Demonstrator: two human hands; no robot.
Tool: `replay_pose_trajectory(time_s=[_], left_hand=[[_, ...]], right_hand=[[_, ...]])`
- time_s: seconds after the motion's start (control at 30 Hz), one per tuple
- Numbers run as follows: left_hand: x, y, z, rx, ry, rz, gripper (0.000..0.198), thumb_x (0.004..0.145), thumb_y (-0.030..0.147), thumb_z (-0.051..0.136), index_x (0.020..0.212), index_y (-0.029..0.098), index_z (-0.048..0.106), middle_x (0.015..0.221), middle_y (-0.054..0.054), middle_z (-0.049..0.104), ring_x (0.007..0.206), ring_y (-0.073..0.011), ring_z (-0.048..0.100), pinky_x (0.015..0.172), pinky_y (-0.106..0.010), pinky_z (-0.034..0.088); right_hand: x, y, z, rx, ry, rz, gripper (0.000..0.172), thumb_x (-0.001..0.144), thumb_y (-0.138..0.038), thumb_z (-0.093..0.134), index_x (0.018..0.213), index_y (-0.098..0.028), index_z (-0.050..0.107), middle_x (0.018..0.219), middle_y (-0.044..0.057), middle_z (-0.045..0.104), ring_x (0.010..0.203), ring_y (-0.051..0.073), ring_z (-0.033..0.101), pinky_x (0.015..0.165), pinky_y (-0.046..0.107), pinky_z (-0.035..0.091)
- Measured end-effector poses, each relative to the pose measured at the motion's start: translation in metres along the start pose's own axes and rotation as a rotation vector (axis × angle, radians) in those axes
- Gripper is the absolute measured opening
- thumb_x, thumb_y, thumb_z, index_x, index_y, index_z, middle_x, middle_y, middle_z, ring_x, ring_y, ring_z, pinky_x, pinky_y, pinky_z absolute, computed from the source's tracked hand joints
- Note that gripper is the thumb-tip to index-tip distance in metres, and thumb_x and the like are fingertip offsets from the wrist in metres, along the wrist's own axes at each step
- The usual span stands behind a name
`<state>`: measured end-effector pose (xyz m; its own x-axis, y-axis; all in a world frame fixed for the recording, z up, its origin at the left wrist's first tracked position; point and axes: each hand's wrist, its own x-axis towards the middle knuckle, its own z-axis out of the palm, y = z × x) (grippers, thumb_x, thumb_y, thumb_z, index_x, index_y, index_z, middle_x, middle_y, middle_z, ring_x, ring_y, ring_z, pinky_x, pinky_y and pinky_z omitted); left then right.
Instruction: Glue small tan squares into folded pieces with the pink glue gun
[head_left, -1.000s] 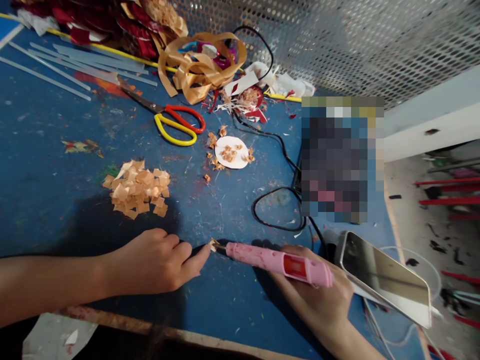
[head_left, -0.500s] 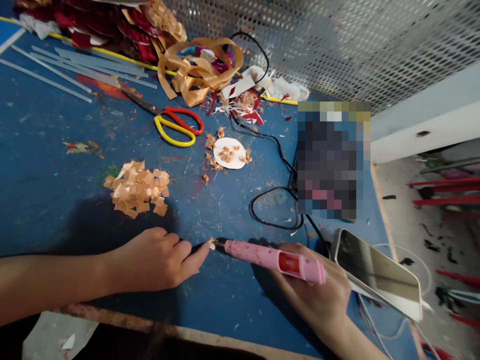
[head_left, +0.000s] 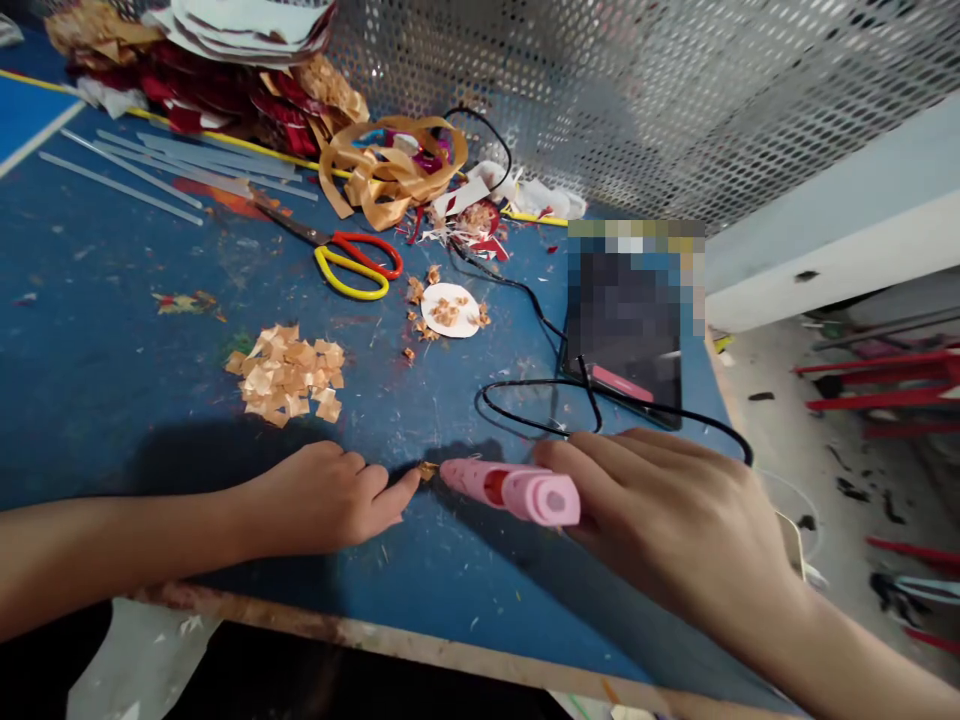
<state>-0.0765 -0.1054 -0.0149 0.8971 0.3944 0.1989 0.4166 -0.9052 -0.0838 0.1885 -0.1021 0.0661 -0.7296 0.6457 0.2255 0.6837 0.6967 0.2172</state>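
Observation:
My right hand (head_left: 660, 510) grips a pink hot glue gun (head_left: 499, 483) whose tip points left. That tip meets a small scrunched bit of gold ribbon (head_left: 427, 470) pinched at the fingertips of my left hand (head_left: 326, 498). Beyond my left hand lies a loose pile of gold ribbon squares (head_left: 289, 375). Farther off, a white oval card (head_left: 459, 322) has small scrunched gold bits on it and around its edge. Scissors (head_left: 352, 265) with one red and one yellow handle rest open behind the pile.
Translucent glue sticks (head_left: 124, 190) lie at the far left. Curled gold ribbon (head_left: 390, 170) and scraps sit by the perforated metal panel (head_left: 600, 90). A black cord (head_left: 517, 385) loops past a dark tablet-like device (head_left: 626, 350), partly blurred, on the blue table (head_left: 420, 590).
My right hand has swung forward and right, turning the glue gun so its rear end faces me more. My left hand keeps its pinch, and the view has shifted slightly.

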Motion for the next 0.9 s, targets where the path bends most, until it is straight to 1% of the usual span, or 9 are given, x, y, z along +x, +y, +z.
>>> replay_pose_trajectory(time_s=[0.13,0.23,0.33,0.43,0.53,0.6,0.7,0.83,0.9], left_hand=[[-0.001,0.001,0.000,0.003,-0.005,-0.022,0.042,0.090,0.035,0.059,0.128,0.018,0.059,0.058,0.005,0.051,0.045,-0.0118,0.050,0.042,-0.031,0.017],[-0.002,0.002,0.000,0.015,-0.008,-0.012,0.040,0.093,0.033,0.053,0.129,0.017,0.057,0.057,0.004,0.051,0.046,-0.0109,0.049,0.042,-0.031,0.018],[-0.002,0.003,0.000,0.032,-0.001,-0.003,0.038,0.096,0.031,0.048,0.130,0.015,0.056,0.058,0.004,0.051,0.047,-0.0103,0.048,0.043,-0.030,0.019],[-0.002,0.003,-0.001,0.055,0.002,0.000,0.038,0.095,0.029,0.049,0.130,0.014,0.056,0.059,0.004,0.051,0.048,-0.0111,0.049,0.043,-0.029,0.021],[-0.002,0.003,-0.002,0.081,0.008,0.003,0.039,0.095,0.030,0.050,0.130,0.015,0.056,0.058,0.004,0.050,0.048,-0.0111,0.049,0.043,-0.029,0.022],[-0.002,0.003,-0.003,0.096,0.016,0.007,0.039,0.095,0.030,0.049,0.130,0.014,0.056,0.058,0.004,0.049,0.047,-0.0107,0.048,0.043,-0.029,0.022],[-0.002,0.003,-0.003,0.111,0.025,0.013,0.039,0.095,0.030,0.049,0.130,0.013,0.056,0.057,0.005,0.048,0.048,-0.0104,0.048,0.043,-0.029,0.022],[-0.001,0.002,-0.004,0.103,0.018,0.023,0.038,0.096,0.031,0.048,0.128,0.012,0.056,0.056,0.005,0.047,0.048,-0.0103,0.047,0.042,-0.029,0.022],[-0.001,0.001,-0.004,0.104,0.035,0.049,0.036,0.095,0.027,0.049,0.126,0.012,0.057,0.056,0.006,0.046,0.047,-0.0099,0.046,0.042,-0.029,0.022]], right_hand=[[-0.009,0.019,0.004,0.077,0.008,0.187,0.032,0.088,-0.028,0.046,0.058,-0.022,0.052,0.045,-0.002,0.052,0.038,0.011,0.043,0.043,0.026,0.025],[-0.024,0.029,0.015,0.275,0.111,0.480,0.039,0.080,-0.046,0.058,0.052,-0.022,0.048,0.037,-0.004,0.042,0.034,0.011,0.041,0.037,0.024,0.025],[-0.033,0.021,0.036,0.431,0.152,0.685,0.042,0.083,-0.045,0.057,0.051,-0.022,0.044,0.038,-0.004,0.039,0.036,0.012,0.039,0.036,0.024,0.027],[-0.032,0.001,0.062,0.582,0.110,0.575,0.033,0.091,-0.037,0.047,0.064,-0.020,0.052,0.054,0.001,0.054,0.048,0.015,0.050,0.045,0.026,0.040],[-0.026,-0.013,0.083,0.500,0.130,0.512,0.021,0.093,-0.032,0.045,0.083,-0.018,0.055,0.077,0.008,0.062,0.069,0.021,0.058,0.062,0.034,0.049],[-0.025,-0.016,0.087,0.421,0.178,0.496,0.016,0.093,-0.032,0.048,0.094,-0.017,0.054,0.089,0.012,0.061,0.081,0.024,0.059,0.071,0.039,0.050],[-0.030,-0.018,0.074,0.300,0.303,0.527,0.029,0.087,-0.037,0.061,0.105,-0.017,0.051,0.100,0.016,0.060,0.094,0.028,0.058,0.077,0.043,0.050],[-0.043,-0.033,0.048,0.196,0.522,0.397,0.017,0.081,-0.020,0.068,0.090,-0.021,0.053,0.066,0.001,0.059,0.058,0.015,0.056,0.055,0.027,0.047],[-0.043,-0.045,0.045,0.278,0.405,0.255,0.009,0.086,-0.014,0.061,0.089,-0.020,0.055,0.056,-0.005,0.056,0.044,0.010,0.050,0.046,0.023,0.041]])
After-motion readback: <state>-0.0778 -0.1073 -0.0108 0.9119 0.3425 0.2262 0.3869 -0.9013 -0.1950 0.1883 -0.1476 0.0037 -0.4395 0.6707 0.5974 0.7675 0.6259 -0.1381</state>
